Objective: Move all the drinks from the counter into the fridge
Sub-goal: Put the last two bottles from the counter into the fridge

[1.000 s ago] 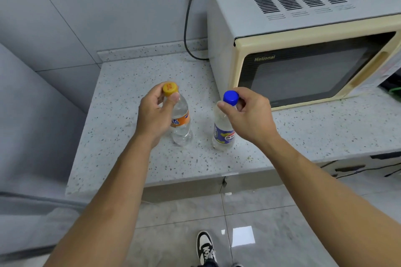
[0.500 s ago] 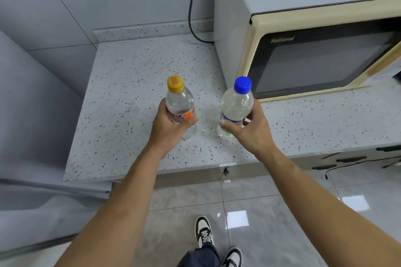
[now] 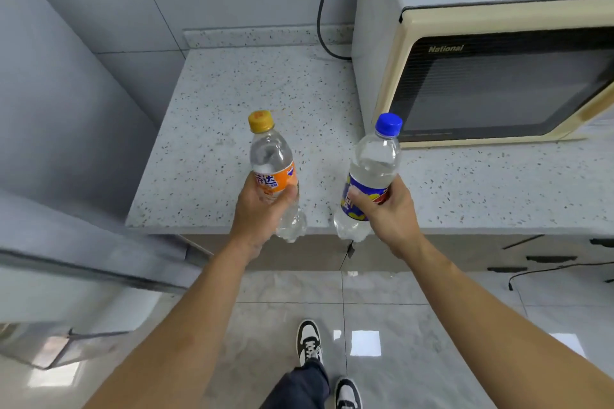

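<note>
The left hand (image 3: 262,212) wraps the orange-labelled clear plastic bottle with the yellow cap (image 3: 272,173) at its label band; the right hand (image 3: 387,212) grips the blue-and-yellow-labelled clear plastic bottle with the blue cap (image 3: 368,179) the same way. Both bottles are lifted, hanging over the front edge of the speckled stone table (image 3: 216,129), caps tilted toward twelve o'clock. They look filled with clear liquid — moderately heavy, I judge, with thin walls that dent under a hard squeeze and smooth, perhaps slippery, skin. The label band is the stiffest hold. At two o'clock sits a cream-fronted grey microwave (image 3: 481,43); at nine o'clock a pale grey, glossy panel (image 3: 59,129) — possibly the fridge.
</note>
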Tool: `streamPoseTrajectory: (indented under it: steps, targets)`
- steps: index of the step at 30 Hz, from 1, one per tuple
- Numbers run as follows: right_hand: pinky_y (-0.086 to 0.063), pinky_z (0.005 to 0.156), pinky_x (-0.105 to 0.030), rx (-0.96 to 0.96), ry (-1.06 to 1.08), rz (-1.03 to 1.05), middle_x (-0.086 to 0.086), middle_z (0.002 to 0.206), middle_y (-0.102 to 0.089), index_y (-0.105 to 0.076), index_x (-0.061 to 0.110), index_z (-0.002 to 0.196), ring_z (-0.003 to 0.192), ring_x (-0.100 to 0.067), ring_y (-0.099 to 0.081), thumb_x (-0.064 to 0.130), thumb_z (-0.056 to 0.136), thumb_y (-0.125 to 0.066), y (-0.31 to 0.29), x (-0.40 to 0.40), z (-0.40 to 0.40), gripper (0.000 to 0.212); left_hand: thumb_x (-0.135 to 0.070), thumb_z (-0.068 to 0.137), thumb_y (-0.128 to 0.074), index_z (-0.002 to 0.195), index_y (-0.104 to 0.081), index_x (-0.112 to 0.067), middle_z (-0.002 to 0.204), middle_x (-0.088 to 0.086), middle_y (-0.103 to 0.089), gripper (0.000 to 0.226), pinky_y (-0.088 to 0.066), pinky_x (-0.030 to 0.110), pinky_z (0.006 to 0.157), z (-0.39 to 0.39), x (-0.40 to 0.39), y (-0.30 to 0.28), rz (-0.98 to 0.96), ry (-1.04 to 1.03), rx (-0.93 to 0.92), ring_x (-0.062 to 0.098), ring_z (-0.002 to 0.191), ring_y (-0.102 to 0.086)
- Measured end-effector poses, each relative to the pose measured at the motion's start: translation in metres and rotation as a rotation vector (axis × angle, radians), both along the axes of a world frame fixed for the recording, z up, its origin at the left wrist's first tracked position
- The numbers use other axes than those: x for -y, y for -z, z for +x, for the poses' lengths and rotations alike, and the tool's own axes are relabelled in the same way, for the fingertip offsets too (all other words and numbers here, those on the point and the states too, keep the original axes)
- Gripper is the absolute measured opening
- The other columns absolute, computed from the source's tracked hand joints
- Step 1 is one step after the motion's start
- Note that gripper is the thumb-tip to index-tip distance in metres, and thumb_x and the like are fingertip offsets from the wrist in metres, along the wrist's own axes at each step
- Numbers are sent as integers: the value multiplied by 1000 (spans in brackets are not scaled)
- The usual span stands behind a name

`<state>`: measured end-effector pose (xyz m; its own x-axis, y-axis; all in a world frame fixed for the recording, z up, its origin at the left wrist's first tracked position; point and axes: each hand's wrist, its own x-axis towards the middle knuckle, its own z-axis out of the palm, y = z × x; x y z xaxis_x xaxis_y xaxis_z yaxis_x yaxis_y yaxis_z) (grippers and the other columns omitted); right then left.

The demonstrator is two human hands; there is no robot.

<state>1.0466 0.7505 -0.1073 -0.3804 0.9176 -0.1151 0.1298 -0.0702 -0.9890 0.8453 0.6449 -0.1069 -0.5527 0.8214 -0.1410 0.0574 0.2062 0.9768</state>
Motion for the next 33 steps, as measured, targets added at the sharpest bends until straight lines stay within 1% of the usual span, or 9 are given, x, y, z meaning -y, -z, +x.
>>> streamPoseTrajectory:
  steps: [3,5,8,11,14,16,22,29,33]
  targets:
    - [-54,68,-14,-82,-85,-98,10,97,-75,-61,26,111,88,-5,-71,19,84,-78,-4,26,12,33,-49,79,-73,117,-61,-36,105,-15,-73,42,-52,10,75,18,38,-15,51,-47,26,0,96,-68]
    - [-55,68,-15,-106,-163,-148,11,98,-75,-61,25,113,89,-7,-72,21,83,-78,-6,46,18,35,-50,80,-72,108,-63,-48,103,-17,-73,30,-49,6,73,31,69,-21,76,-44,50,-2,95,-68]
    - [-57,73,-21,-105,-266,-190,5,103,-75,-61,23,117,94,-11,-72,31,76,-79,-3,77,20,46,-56,74,-75,116,-58,-48,109,-10,-72,45,-53,16,78,48,121,-22,84,-91,86,7,101,-69]
    - [-58,75,-24,-69,-384,-198,4,102,-75,-62,22,116,94,-13,-72,20,81,-79,8,107,13,38,-63,65,-81,118,-56,-45,107,-7,-72,61,-55,18,76,61,173,-19,61,-166,142,9,98,-70]
    - [-55,70,-17,-36,-511,-196,11,98,-75,-62,28,109,89,-8,-72,15,82,-79,16,141,-1,34,-47,67,-84,108,-62,-48,98,-9,-75,47,-55,15,69,66,224,-18,54,-290,140,6,87,-72]
    - [-54,70,-15,-24,-603,-192,11,97,-75,-62,27,109,88,-7,-72,13,82,-79,19,163,-16,35,-36,69,-82,114,-62,-40,98,-2,-75,50,-56,20,71,65,258,-18,53,-390,156,13,89,-73]
    - [-56,74,-22,-10,-889,-149,9,98,-74,-61,28,110,90,-11,-71,15,77,-81,16,247,-69,41,-34,78,-78,122,-59,-19,99,8,-74,51,-54,21,67,58,367,-21,24,-661,131,17,85,-71]
    - [-56,75,-24,-5,-1138,-139,8,96,-75,-62,28,108,88,-12,-72,3,81,-78,9,360,-143,41,-42,72,-76,118,-57,-33,101,-11,-74,50,-55,15,67,39,476,-25,34,-923,122,9,92,-72]
    - [-57,80,-28,-20,-1194,-146,4,100,-75,-63,28,111,92,-15,-72,4,82,-77,4,421,-189,41,-43,70,-78,121,-57,-35,106,-11,-72,56,-58,22,73,13,538,-27,28,-986,97,11,98,-70]
